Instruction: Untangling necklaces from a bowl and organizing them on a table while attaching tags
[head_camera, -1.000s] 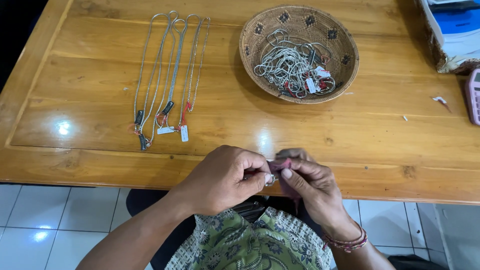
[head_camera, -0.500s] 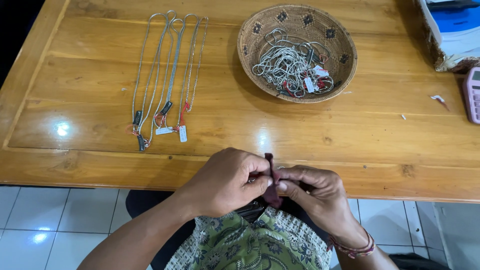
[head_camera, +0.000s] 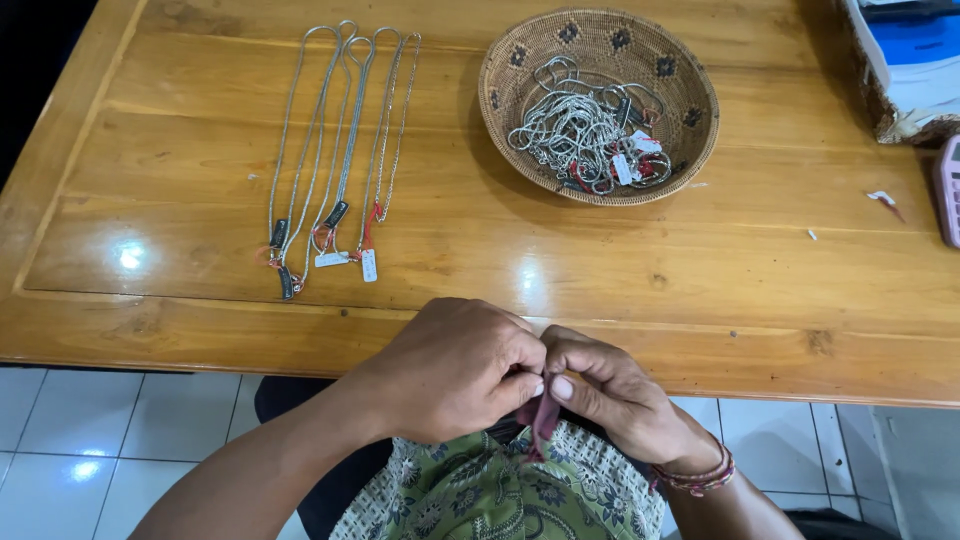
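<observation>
- Since the earlier frames, both hands have been drawn slightly lower, below the counter (head_camera: 600, 260) edge, and the dark red strip (head_camera: 543, 420) now hangs down between them instead of standing up.
- Left hand (head_camera: 455, 370): fingers are pressed together, pinching the top of the dark red strip.
- Right hand (head_camera: 610, 395): thumb and forefinger are closed on the same strip; a beaded bracelet (head_camera: 695, 478) is worn at the wrist.
- Strip location: held over the lap, just in front of the counter edge, above green patterned cloth (head_camera: 480, 495).
- Woven basket (head_camera: 690, 90): set at the counter's far right; a tangled heap of silver chains (head_camera: 585, 135) with small tags and red cords is contained in it.
- Laid-out necklaces (head_camera: 340, 150): placed in parallel at the far left of the counter, well apart from the basket, tags at the near ends.
</observation>
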